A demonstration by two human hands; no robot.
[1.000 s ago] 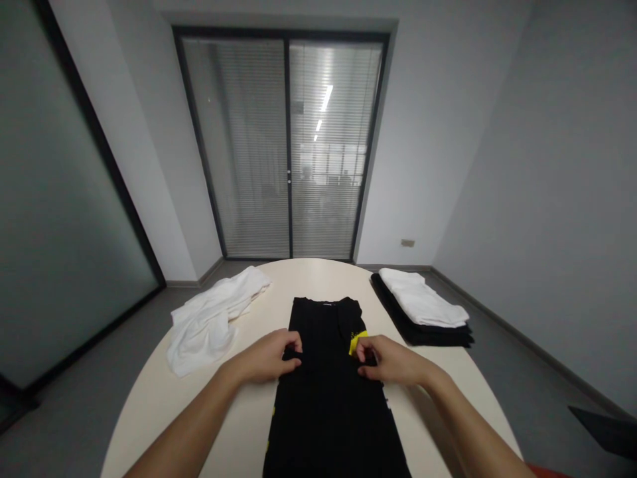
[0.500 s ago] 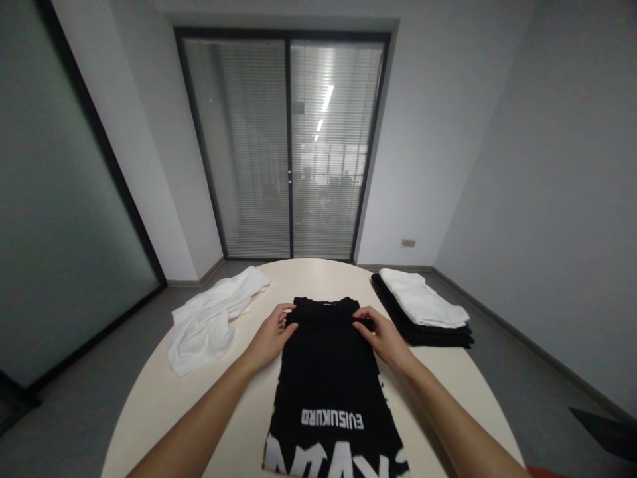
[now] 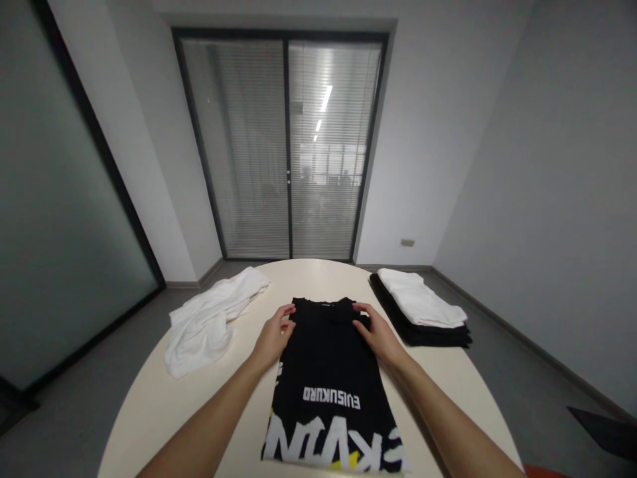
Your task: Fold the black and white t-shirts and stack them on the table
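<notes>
A black T-shirt [image 3: 328, 352] with white lettering and a touch of yellow lies folded narrow on the table in front of me, its neckline at the far end. My left hand [image 3: 273, 333] rests at its left edge near the collar, thumb and fingers apart. On the opposite edge, my right hand [image 3: 379, 332] has fingertips and thumb spread on the black cloth near the shoulder. Neither hand visibly grips the fabric. The printed words appear upside down toward the near end.
A crumpled white garment [image 3: 213, 325] lies at the table's left. Folded black clothes [image 3: 413, 332] with a folded white one [image 3: 423, 302] on top are stacked at the right. The round cream table [image 3: 149, 405] stands before a glass door [image 3: 288, 146].
The shirt's printed layer has shifted away from me, so more of the large lettering and some yellow show. Both hands have loosened at the edges near the collar.
</notes>
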